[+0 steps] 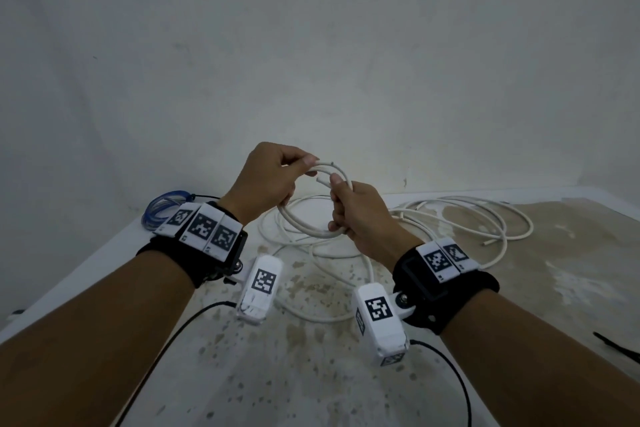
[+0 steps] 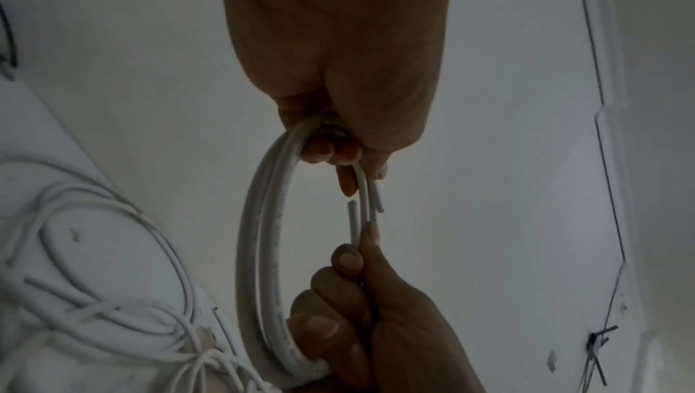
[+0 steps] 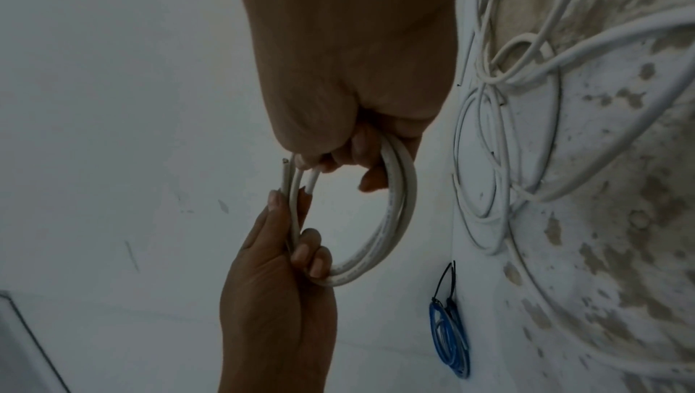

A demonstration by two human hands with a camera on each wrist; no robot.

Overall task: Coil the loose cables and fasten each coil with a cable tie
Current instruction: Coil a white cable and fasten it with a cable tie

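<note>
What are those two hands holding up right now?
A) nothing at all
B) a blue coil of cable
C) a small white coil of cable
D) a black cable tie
C: the left hand and the right hand both grip a small white coil lifted above the table; the blue coil lies apart at the table's far left.

Both forearms are bare, with no sleeves. Each wrist wears a wide black strap: the left strap point(image 1: 194, 260) carries a row of white tiles printed with black square codes, and the right strap point(image 1: 446, 298) carries two such tiles. A small white camera box hangs from a bracket with a silver screw under each wrist, the left box point(image 1: 259, 288) and the right box point(image 1: 379, 322), each bearing a code. A thin black lead point(image 1: 166, 347) trails from each box.
</note>
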